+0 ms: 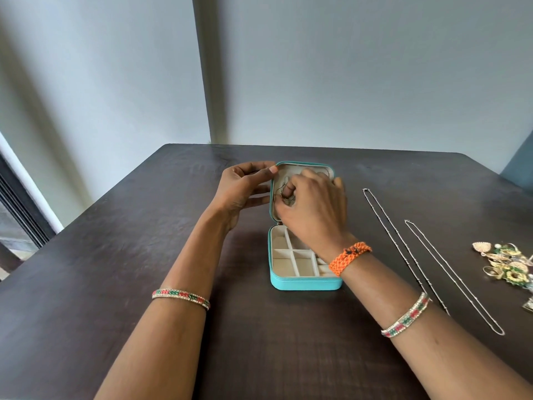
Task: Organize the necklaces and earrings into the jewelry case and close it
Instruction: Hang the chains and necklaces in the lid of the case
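Note:
A teal jewelry case (305,284) stands open at the table's middle, its cream tray split into several compartments. Its lid (302,168) is upright. My left hand (245,192) grips the lid's left edge. My right hand (314,206) presses a thin coiled silver necklace (284,194) against the lid's inside, fingers closed on it. Two long silver necklaces (403,249) (455,278) lie stretched out on the table to the right. A heap of gold and green earrings (504,265) lies at the far right edge.
The dark wooden table (144,255) ends at a pale wall behind. A window frame (17,215) runs along the left. A blue-grey object (519,166) shows at the far right corner.

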The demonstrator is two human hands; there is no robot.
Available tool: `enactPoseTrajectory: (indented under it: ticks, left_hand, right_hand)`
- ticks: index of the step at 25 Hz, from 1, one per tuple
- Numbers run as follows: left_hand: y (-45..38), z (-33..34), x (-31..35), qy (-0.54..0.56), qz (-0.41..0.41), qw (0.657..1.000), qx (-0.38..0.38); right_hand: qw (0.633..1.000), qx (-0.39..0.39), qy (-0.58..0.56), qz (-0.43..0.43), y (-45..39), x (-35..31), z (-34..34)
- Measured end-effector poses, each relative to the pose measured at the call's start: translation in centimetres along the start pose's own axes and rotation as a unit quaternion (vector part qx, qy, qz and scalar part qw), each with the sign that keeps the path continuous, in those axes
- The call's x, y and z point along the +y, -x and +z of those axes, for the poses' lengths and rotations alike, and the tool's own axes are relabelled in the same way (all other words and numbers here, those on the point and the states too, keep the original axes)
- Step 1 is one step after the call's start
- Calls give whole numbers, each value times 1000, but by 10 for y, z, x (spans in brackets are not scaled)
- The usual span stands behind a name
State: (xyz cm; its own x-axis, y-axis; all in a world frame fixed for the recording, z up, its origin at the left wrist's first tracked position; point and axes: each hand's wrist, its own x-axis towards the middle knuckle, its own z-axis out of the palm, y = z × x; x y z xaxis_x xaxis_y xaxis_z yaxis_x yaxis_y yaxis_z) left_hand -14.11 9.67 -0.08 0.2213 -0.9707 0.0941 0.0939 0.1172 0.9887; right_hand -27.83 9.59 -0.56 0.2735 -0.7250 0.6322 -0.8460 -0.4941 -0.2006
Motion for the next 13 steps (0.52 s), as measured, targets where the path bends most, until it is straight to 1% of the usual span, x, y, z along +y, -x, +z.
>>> enactPoseTrajectory:
  ticks: [3,6,8,11,13]
  left_hand:
    - [0,-1,1,-3,-1,1000,8]
    - [1,-2,1,-4,7,1000,18]
    - [2,0,1,-1,20,1000,16]
    - [2,2,2,3,38,999,20]
    - [2,0,2,8,42,999,27]
  right_hand:
    - [999,-26,18,-1,3,-4,1]
    - [998,-58,8,-23,4,-6,-2]
    - [997,-65,-2,-33,4,-5,-6]
    - [997,-67,-21,-24,2,-1,-13]
    - [996,-83,-27,-18,-2,0,-17]
